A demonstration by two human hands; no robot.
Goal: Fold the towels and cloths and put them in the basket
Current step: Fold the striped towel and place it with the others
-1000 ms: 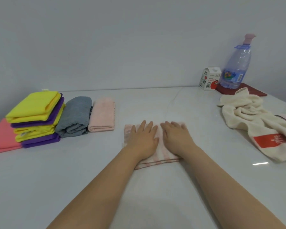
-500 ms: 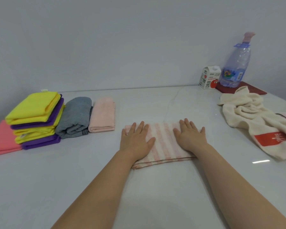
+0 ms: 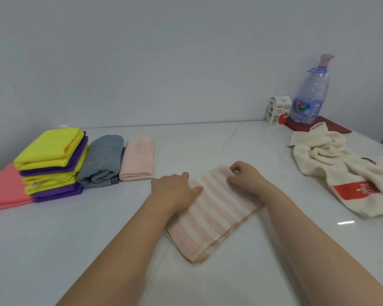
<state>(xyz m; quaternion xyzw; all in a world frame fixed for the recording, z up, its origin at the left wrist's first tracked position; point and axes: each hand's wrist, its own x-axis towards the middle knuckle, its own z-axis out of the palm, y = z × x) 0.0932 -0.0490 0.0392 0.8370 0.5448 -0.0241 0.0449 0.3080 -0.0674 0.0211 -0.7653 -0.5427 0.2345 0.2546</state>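
Note:
A folded pink-and-white striped towel (image 3: pixel 212 215) lies at an angle on the white table (image 3: pixel 97 239) in front of me. My left hand (image 3: pixel 175 191) grips its left far edge, fingers curled over the cloth. My right hand (image 3: pixel 243 175) pinches the far right corner with curled fingers. At the left sit folded cloths: a stack of yellow and purple cloths (image 3: pixel 51 160), a coral pink cloth (image 3: pixel 5 191), a grey towel (image 3: pixel 103 161) and a pale pink towel (image 3: pixel 138 159). An unfolded cream towel with a red label (image 3: pixel 336 171) lies crumpled at the right. No basket is in view.
A small juice carton (image 3: pixel 275 110) and a large water bottle (image 3: pixel 310 96) on a dark red mat (image 3: pixel 332 127) stand at the back right by the wall. A thin black item (image 3: pixel 369 160) lies at the right edge.
The striped towel has turned from square-on to a diagonal. Both hands went from lying flat on it to curling around its far edge and corner.

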